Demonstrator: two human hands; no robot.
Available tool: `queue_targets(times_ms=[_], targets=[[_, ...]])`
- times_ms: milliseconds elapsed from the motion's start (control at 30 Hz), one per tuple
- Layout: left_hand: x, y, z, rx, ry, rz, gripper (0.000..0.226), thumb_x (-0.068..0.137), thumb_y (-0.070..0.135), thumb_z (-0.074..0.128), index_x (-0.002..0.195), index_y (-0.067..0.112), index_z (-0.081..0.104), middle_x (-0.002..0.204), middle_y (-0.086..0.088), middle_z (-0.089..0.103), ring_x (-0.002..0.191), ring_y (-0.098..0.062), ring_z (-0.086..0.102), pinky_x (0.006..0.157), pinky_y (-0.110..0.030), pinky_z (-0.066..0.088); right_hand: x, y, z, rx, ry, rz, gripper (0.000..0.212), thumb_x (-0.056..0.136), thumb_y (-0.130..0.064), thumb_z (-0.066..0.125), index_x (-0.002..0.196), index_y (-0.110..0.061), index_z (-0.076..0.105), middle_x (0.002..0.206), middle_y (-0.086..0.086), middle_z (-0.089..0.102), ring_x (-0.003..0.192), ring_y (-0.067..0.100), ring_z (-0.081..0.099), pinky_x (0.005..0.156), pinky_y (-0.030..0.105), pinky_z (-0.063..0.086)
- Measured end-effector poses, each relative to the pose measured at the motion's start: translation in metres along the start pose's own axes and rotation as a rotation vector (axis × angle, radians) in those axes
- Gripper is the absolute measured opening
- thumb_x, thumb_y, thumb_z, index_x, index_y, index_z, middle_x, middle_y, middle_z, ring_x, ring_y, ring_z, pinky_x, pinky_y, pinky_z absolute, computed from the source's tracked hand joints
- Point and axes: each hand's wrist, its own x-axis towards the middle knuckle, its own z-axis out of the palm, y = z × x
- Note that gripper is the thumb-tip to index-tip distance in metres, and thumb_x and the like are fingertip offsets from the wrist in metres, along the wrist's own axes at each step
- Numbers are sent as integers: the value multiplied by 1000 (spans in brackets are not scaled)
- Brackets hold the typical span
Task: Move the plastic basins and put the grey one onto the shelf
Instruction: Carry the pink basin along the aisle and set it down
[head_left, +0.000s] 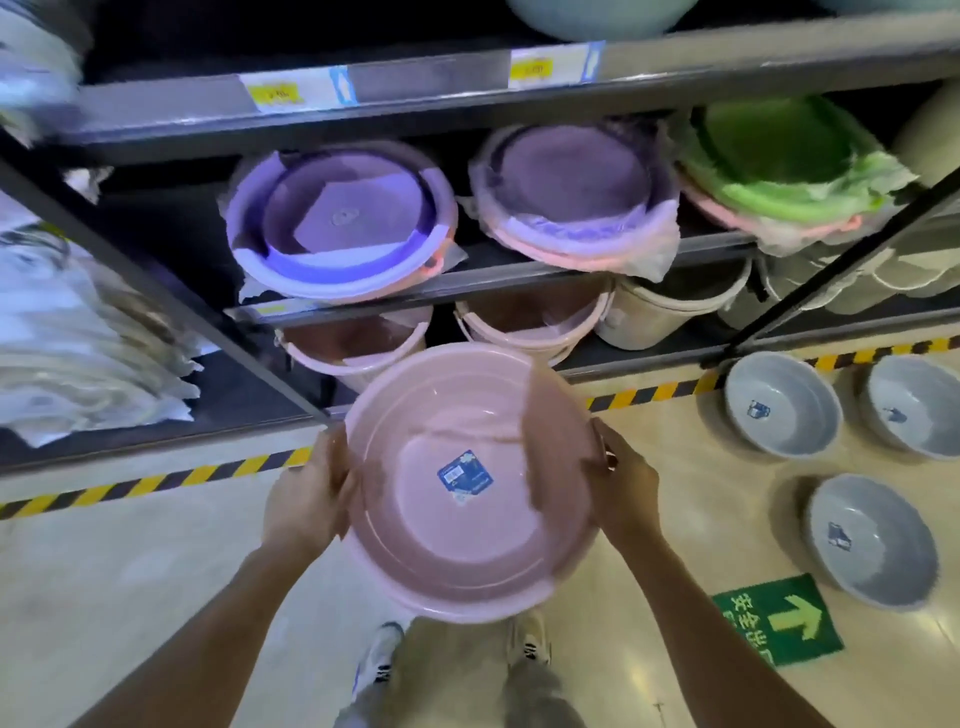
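Note:
I hold a pink plastic basin (467, 483) in front of me, above the floor, with a blue label stuck on its inside bottom. My left hand (306, 499) grips its left rim and my right hand (626, 488) grips its right rim. Three grey basins lie on the floor to the right: one (782, 402) near the shelf, one (914, 410) beside it at the frame edge, and one (872, 540) closer to me. The dark metal shelf (467, 283) stands straight ahead.
On the middle shelf board sit purple basins (343, 218), a wrapped purple and pink stack (571, 192) and green basins (779, 150). Pink buckets (353, 343) and white buckets (665, 306) stand below. Yellow-black tape (156, 480) marks the floor edge. A green arrow sign (779, 618) lies on the floor.

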Motion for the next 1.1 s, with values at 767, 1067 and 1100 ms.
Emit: queue_targets(times_ms=[767,1067,1100], targets=[[81,-189,370,158,49,-145,39,92,29,52,128,25,37,74,-11,62,74,-41,61,59,-36,37,171,257,291,-156,-90,-244,47,85,-8,53,126,-28,63,80,-10,62,72,17,56,73,30,44],[116,-253,477,272,210,-161,36,89,30,53,121,24,39,65,-9,53,67,-42,58,61,-37,40,220,333,377,-227,-19,-407,54,84,-12,59,132,-34,58,101,6,74,90,30,66,79,37,53],[116,-258,484,288,218,-160,36,88,29,55,120,23,40,59,-4,45,62,-40,55,59,-36,39,223,337,384,-235,-16,-420,53,84,-12,59,132,-34,58,100,4,74,90,29,67,78,36,52]])
